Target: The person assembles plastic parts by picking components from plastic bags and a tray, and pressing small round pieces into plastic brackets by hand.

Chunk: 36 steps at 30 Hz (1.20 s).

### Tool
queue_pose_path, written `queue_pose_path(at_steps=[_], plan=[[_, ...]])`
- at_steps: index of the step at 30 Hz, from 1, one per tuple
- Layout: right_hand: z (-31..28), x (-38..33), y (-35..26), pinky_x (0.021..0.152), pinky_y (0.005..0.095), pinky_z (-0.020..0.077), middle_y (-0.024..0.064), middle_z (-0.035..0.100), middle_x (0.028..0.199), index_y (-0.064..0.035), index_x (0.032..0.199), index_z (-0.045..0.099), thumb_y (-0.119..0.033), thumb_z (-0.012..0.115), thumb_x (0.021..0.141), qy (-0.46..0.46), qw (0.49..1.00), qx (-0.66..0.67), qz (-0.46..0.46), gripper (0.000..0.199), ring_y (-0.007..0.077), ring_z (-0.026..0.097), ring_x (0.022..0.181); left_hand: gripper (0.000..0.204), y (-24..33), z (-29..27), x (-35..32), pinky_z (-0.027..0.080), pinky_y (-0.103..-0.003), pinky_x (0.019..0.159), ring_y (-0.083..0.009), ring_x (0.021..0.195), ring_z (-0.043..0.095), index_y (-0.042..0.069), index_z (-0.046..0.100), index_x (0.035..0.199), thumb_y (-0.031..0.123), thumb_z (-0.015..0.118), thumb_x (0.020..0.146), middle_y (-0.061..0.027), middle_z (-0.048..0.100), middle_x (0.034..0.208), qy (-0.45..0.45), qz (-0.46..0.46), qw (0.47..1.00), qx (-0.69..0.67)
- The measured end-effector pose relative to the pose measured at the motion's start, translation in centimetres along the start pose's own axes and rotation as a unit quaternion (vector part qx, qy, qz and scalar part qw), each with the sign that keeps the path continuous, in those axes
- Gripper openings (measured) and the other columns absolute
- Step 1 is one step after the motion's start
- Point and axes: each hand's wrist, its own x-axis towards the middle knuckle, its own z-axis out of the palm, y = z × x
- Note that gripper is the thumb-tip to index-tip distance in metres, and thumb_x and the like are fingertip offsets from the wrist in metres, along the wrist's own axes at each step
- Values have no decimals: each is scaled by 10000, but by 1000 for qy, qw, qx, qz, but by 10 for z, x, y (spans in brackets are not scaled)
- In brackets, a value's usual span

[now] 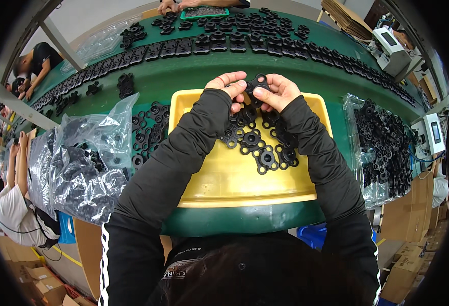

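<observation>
Both my hands are raised over the far part of a yellow tray. Between them is a black plastic part with rounded lobes and round holes. My right hand grips it, thumb across its front. My left hand is closed at its left edge, thumb and fingertips against it; the exact contact is partly hidden. Below, in the tray, lies a loose cluster of similar black parts, some with a round hub in the middle.
Clear plastic bags of black parts lie left and right of the tray. More loose parts sit beside the left bag. Beyond runs a long row of black parts. Across the green table are another person's hands by a green tray.
</observation>
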Motion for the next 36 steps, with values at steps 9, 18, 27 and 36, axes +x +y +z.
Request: queue_pose_path(at_steps=[9,18,27,36], plan=[[-1,1,-4,491,162,426,63,542,745,6,985,500,-110,581,773,22,993,78,88,256,90,501,540,254,-7,-5,5,324,-134,376,-49,462,412,47,476,1050,102,514,805,-27,502,669,28,-24,997,-74],[0,2,7,523,171,438,105,530,783,16,1047,481,-102,576,777,-40,983,174,51,310,101,511,576,205,-5,-8,7,316,-135,371,-49,442,413,63,514,1013,115,503,815,-16,518,641,32,-30,986,-164],[1,-2,-3,540,206,421,74,500,851,-24,986,525,-116,669,674,-25,969,-204,-140,356,122,488,615,208,-6,-9,5,327,-135,370,-51,439,419,48,509,1019,104,482,821,-14,523,637,38,-40,993,-109],[-4,3,-1,570,243,414,47,469,758,-27,761,538,-283,746,547,134,816,-509,-240,394,154,473,632,253,-15,6,-3,338,-125,382,-61,454,420,11,465,1075,59,466,827,-42,515,656,51,-41,991,-119]])
